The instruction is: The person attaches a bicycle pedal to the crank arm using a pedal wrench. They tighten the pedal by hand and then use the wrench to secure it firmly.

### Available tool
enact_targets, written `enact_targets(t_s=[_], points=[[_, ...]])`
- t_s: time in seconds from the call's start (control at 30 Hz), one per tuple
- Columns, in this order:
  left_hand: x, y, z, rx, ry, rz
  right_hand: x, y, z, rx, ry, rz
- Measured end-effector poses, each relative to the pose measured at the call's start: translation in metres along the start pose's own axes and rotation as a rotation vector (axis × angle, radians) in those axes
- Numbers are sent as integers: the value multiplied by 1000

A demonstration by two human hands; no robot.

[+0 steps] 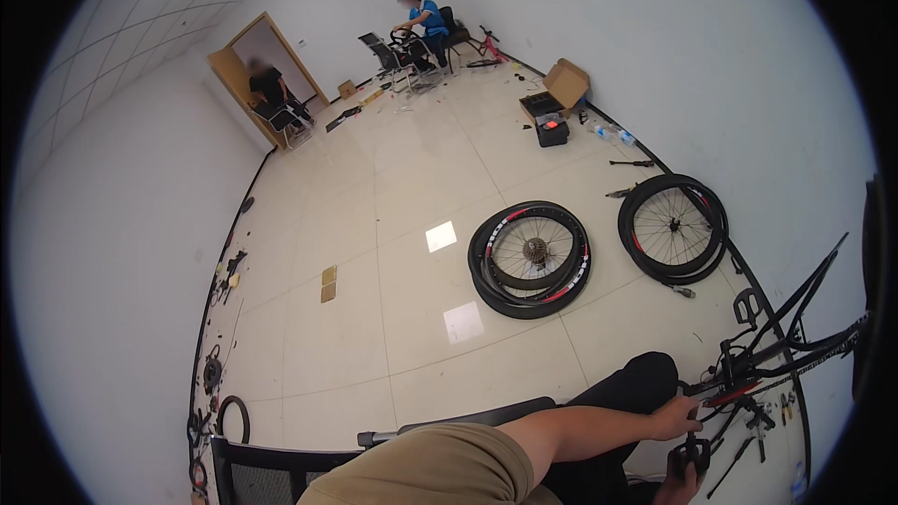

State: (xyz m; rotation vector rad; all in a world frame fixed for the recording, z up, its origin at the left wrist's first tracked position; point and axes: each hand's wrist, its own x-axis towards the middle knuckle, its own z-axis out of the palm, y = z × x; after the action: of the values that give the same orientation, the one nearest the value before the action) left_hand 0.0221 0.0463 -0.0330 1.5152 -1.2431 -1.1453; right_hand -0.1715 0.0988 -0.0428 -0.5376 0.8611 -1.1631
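At the lower right, my left hand (675, 418) reaches across with its fingers pinched together beside the bicycle frame (739, 383); what lies between them is too small to make out. Just below it, my right hand (681, 486) is closed around a black part that looks like a bicycle pedal (690, 456). The pedal's upper end is close to my left fingertips. The frame is black with a red section and has a chain (823, 346) on it. Another pedal (746, 307) shows on the frame's far side.
Wheels with tyres (530, 305) lie on the floor ahead, more wheels (673, 271) by the right wall. Beyond are a cardboard box (566, 84) and a black case (552, 134). Two people sit far off, one in blue (432, 19), one in black (269, 86). A chair (271, 454) is lower left.
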Motion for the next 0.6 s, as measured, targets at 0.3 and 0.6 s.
enact_targets(t_s=[0.3,0.6], points=[[5,-11,6,-4,-13,-33,2,5,-6,-28,21,-2],[7,-19,0,-71,-87,-3,6,10,-11,-3,13,16]])
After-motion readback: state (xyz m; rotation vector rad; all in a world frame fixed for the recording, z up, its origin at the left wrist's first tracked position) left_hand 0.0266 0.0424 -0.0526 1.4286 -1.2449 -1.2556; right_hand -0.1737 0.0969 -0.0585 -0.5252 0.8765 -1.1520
